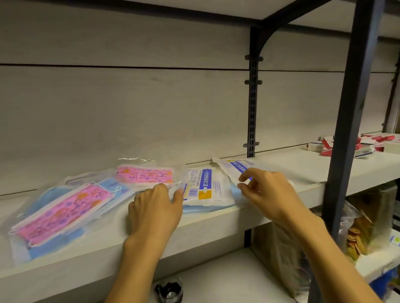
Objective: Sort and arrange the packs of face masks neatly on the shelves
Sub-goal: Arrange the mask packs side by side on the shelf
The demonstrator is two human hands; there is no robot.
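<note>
Our left hand [154, 207] lay flat, fingers relaxed, on the white mask pack [202, 184]; our right hand [265, 190] pinched a tilted white pack [236, 166] above the shelf [290, 168].

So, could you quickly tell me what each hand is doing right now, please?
Left hand: open, fingers resting on the mask packs on the shelf.
Right hand: pinching the tilted white and blue mask pack.

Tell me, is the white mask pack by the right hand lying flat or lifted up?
Lifted up. The right hand pinches the white pack, whose far end tilts off the shelf.
</note>
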